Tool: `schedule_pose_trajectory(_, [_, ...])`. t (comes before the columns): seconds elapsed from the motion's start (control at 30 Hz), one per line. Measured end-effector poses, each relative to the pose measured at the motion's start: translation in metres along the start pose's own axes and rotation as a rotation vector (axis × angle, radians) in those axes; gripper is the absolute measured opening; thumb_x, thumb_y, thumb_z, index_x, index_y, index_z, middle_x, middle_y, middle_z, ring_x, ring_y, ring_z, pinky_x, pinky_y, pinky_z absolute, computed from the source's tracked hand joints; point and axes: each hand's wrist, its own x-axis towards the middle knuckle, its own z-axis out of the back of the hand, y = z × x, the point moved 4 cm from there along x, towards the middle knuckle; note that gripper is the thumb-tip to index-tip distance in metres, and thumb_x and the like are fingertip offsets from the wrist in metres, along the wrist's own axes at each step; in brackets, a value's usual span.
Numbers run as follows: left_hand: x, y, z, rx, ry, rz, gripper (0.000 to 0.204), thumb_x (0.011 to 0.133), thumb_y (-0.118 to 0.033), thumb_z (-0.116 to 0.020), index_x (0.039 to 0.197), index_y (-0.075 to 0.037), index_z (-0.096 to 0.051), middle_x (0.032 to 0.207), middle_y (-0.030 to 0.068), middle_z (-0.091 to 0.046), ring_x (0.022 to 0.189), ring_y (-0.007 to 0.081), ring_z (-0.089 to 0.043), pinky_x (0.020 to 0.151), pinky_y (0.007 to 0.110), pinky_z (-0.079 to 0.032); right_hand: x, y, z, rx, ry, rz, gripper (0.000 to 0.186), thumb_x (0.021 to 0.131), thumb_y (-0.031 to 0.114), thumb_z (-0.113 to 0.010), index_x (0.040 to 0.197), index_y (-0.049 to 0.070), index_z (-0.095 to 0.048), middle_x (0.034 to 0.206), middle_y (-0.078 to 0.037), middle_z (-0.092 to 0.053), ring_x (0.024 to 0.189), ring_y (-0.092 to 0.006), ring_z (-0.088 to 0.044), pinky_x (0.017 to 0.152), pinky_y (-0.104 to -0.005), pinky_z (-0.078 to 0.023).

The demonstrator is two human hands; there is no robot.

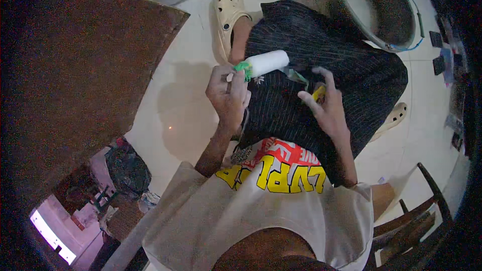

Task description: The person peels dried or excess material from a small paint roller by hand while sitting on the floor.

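My left hand (228, 90) grips a white cylinder (268, 61) by its end, where crumpled green material (243, 70) shows at the fingers. My right hand (326, 103) is open, thumb and fingers apart and curved, beside a small yellow piece (319, 92); whether that piece touches the hand I cannot tell. A thin greenish strip (296, 76) lies between the cylinder and my right hand, over the dark striped cloth (351, 65) covering my lap.
A large grey bucket (384, 32) stands at upper right on the tiled floor (181, 120). A brown board (100, 60) fills the left. Dark bags (125, 165) sit lower left, a dark chair (411, 221) lower right. Small black pads (437, 40) are at the far right.
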Motion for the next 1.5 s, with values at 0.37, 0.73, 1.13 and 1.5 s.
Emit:
schedule_pose_trajectory(0.37, [0.018,-0.057,-0.006,-0.565,0.201,0.099,0.008,0.1,-0.012,-0.054,0.099,-0.005,-0.051,0.074,0.0047,-0.056,0.037,0.0036,-0.033,0.029,0.021,-0.027,-0.011,0.058,-0.063,0.304,0.285,0.247,0.051,0.088,0.036,-0.07,0.126,0.006,-0.053,0.099,-0.018,-0.065,0.088,-0.0351,-0.065,0.079,-0.0409,-0.051])
schedule_pose_trajectory(0.73, [0.044,-0.07,-0.028,-0.769,0.478,0.039,0.014,0.102,-0.019,-0.049,0.108,-0.007,-0.05,0.072,0.0058,-0.057,0.032,0.0036,-0.028,0.026,0.02,-0.023,-0.011,0.063,-0.099,0.427,0.337,0.471,0.04,0.09,0.027,-0.068,0.12,0.002,-0.058,0.085,-0.008,-0.062,0.079,-0.0198,-0.059,0.077,-0.0333,-0.049])
schedule_pose_trajectory(1.13, [0.055,-0.064,-0.048,-0.31,0.23,-0.108,0.011,0.098,-0.008,-0.056,0.095,0.002,-0.055,0.077,0.0092,-0.059,0.05,0.015,-0.057,0.043,0.029,-0.052,-0.018,0.031,-0.124,0.464,0.305,0.126,0.032,0.105,0.024,-0.042,0.085,0.0,-0.049,0.068,-0.007,-0.049,0.065,-0.0142,-0.045,0.062,-0.0337,-0.042])
schedule_pose_trajectory(1.5, [0.067,-0.047,-0.049,-0.139,0.262,-0.209,0.016,0.1,-0.009,-0.051,0.1,0.005,-0.059,0.085,0.0105,-0.061,0.07,0.0167,-0.063,0.058,0.034,-0.062,-0.014,0.028,-0.124,0.479,0.206,0.165,0.036,0.105,0.031,-0.042,0.094,0.001,-0.058,0.067,-0.01,-0.056,0.061,-0.0173,-0.051,0.06,-0.0363,-0.045])
